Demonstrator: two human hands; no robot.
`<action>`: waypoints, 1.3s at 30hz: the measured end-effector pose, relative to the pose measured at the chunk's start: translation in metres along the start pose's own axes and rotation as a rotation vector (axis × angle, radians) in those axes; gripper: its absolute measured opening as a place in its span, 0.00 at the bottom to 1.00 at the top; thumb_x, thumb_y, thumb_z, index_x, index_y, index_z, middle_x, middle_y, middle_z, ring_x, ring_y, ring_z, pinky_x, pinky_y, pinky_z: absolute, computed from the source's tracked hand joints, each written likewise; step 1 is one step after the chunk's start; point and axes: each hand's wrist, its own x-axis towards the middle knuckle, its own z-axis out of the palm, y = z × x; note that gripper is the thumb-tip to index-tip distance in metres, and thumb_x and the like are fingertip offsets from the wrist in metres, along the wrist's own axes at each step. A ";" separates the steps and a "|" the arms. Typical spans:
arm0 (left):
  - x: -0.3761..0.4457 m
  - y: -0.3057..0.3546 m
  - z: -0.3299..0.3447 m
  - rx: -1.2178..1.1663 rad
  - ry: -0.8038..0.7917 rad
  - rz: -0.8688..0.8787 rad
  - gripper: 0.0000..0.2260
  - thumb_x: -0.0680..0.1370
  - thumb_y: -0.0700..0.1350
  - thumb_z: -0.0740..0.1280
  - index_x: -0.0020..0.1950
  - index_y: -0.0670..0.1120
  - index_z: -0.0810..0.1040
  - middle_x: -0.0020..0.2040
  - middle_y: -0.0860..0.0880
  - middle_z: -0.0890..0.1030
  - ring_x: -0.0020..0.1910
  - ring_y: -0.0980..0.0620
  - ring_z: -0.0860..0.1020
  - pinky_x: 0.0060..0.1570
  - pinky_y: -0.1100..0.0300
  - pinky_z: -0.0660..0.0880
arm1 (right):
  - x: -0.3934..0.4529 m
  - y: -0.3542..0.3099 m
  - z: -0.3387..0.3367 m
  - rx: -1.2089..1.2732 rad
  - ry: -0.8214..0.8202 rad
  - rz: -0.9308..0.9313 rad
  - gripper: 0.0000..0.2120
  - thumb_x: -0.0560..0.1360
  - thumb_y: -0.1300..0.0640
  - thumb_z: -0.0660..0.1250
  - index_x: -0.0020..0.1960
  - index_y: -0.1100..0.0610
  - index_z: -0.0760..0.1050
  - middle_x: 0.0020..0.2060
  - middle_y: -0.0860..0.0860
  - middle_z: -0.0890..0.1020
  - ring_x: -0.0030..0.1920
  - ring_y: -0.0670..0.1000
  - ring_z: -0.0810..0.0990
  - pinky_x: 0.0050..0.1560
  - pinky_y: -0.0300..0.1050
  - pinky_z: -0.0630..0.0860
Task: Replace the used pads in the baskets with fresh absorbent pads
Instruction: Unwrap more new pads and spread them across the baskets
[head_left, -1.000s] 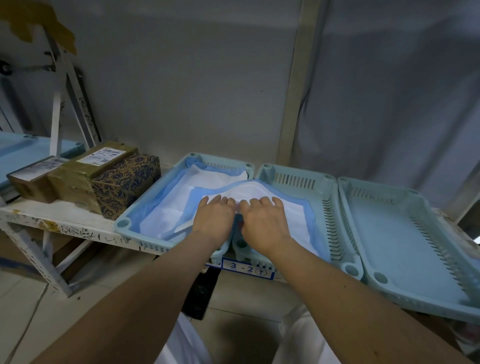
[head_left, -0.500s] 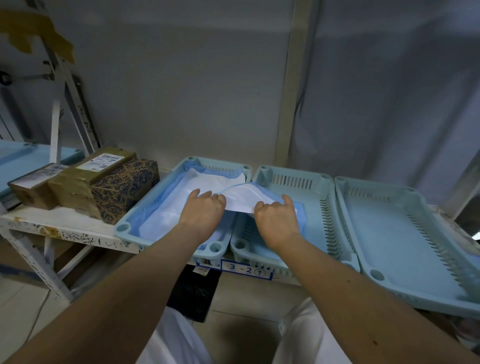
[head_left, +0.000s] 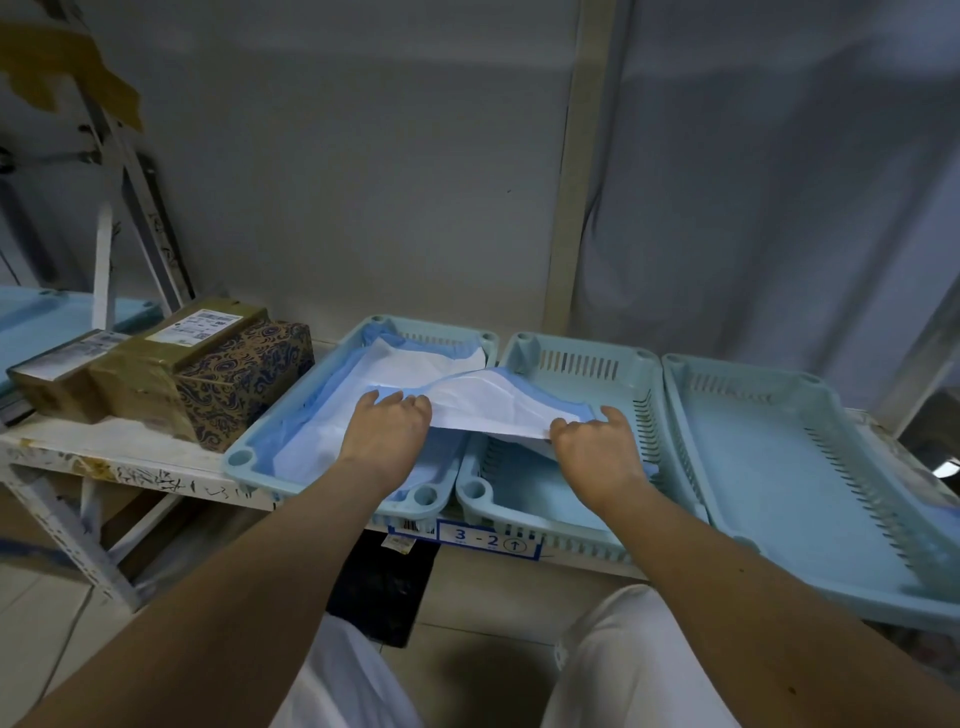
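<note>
- Your left hand (head_left: 387, 434) and right hand (head_left: 597, 447) both have fingers curled round the near edge of the absorbent pad (head_left: 483, 400).
- It's lifted, spanning the left basket (head_left: 240, 460) and middle basket (head_left: 571, 358) on the shelf (head_left: 104, 457).

Storage or utility room, likely an animal-care or lab back area. Three pale blue plastic baskets (head_left: 587, 358) sit side by side on a paint-chipped white shelf (head_left: 104, 457); one basket is lined with a blue-and-white absorbent pad (head_left: 332, 431). Location label (head_left: 488, 540) on the shelf edge reads "3 - 2" with an arrow. Taped cardboard boxes (head_left: 156, 369) with shipping labels sit left of the baskets. Grey sheeting (head_left: 753, 208) covers the back wall. Tiled floor (head_left: 467, 597) below.
</note>
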 end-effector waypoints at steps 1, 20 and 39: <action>-0.001 0.000 -0.001 -0.002 -0.003 -0.010 0.20 0.74 0.34 0.62 0.65 0.43 0.67 0.57 0.48 0.78 0.63 0.50 0.73 0.69 0.54 0.61 | 0.000 0.002 0.001 -0.026 0.005 -0.006 0.12 0.71 0.64 0.63 0.54 0.56 0.73 0.41 0.52 0.84 0.43 0.53 0.82 0.65 0.49 0.64; -0.003 -0.013 -0.002 -0.127 -0.201 -0.389 0.12 0.77 0.33 0.61 0.58 0.41 0.76 0.56 0.44 0.79 0.56 0.46 0.78 0.50 0.58 0.74 | 0.012 0.031 -0.009 0.423 0.131 0.559 0.12 0.78 0.59 0.59 0.59 0.53 0.77 0.50 0.54 0.81 0.50 0.57 0.80 0.41 0.42 0.69; -0.013 0.014 -0.016 0.003 -0.241 -0.167 0.12 0.75 0.37 0.65 0.58 0.46 0.76 0.53 0.48 0.80 0.53 0.49 0.79 0.43 0.61 0.71 | 0.022 0.037 -0.009 1.131 0.194 0.807 0.15 0.78 0.52 0.55 0.47 0.61 0.76 0.45 0.58 0.80 0.48 0.59 0.77 0.48 0.48 0.74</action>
